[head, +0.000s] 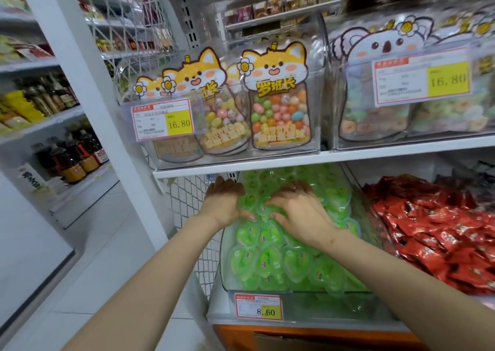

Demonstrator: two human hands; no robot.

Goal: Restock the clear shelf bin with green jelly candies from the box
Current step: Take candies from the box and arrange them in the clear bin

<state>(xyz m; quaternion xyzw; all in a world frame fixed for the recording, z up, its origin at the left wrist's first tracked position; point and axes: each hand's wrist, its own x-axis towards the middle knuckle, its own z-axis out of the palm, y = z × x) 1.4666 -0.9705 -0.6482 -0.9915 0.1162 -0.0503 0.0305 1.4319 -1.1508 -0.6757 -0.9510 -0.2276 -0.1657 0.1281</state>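
**A:** What are the hands doing?

**B:** The right hand (297,211) lies palm down on the heap of green jelly candies (267,259), fingers spread wide and pinching nothing. The left hand (223,200) is set against the heap's left side. Its fingers are together and fairly straight, the thumb touches the candies, and I see nothing held in it.

**A:** Why like that?

**B:** I'd judge it's levelling and packing. A spread palm flattens the mound, and the other hand keeps pieces from sliding toward the wire mesh (184,198).

**A:** And where are the candies?

**B:** All that show are in the clear bin (321,307) on the lower shelf. They're piled high at the back, close under the shelf above (294,160), and slope down to the front wall with the price tag (258,306).

**A:** Nearly done, then?

**B:** It looks well filled. The slope must end short of the front lip, or the slippery cups would likely spill.

**A:** Any neighbours?

**B:** Red wrapped sweets (442,230) in the next bin to the right, kept apart by the clear wall.

**A:** And the box?

**B:** A strip of brown card (281,341) at the bottom edge may be it, but too little shows to say.
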